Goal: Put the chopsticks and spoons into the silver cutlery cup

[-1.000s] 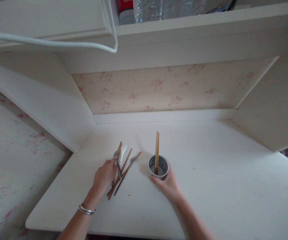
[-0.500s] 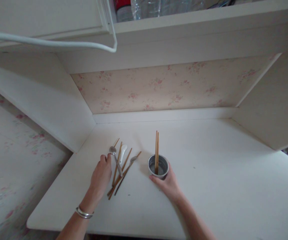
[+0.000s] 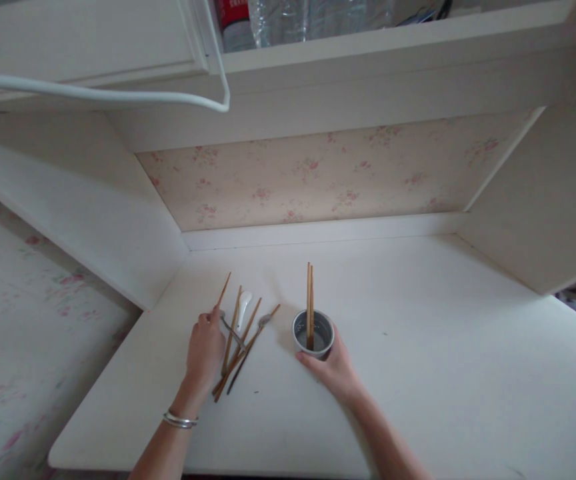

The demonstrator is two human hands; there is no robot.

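My left hand (image 3: 205, 347) is closed, its thumb and fingers pinching a wooden chopstick (image 3: 225, 288) that points up and away. Right beside those fingers lies a metal spoon (image 3: 233, 333), its bowl partly hidden by the hand. Around it are more loose chopsticks (image 3: 231, 330), a white spoon (image 3: 243, 310) and a second metal spoon (image 3: 264, 321), some crossing each other. My right hand (image 3: 335, 370) is wrapped round the near right side of a grey metal cup (image 3: 314, 352). Two chopsticks (image 3: 311, 293) stand upright inside the cup.
All of this is on a white tabletop (image 3: 418, 373) with a side panel (image 3: 133, 200) at left and another at right. Above hangs a shelf (image 3: 368, 80) holding clear plastic bottles (image 3: 313, 23). A white cable (image 3: 118, 95) runs across the upper left.
My left hand has shifted slightly up and right, and a chopstick now shows in its fingers. The metal spoon beside it has turned and sits lower. My right hand still holds the cup.
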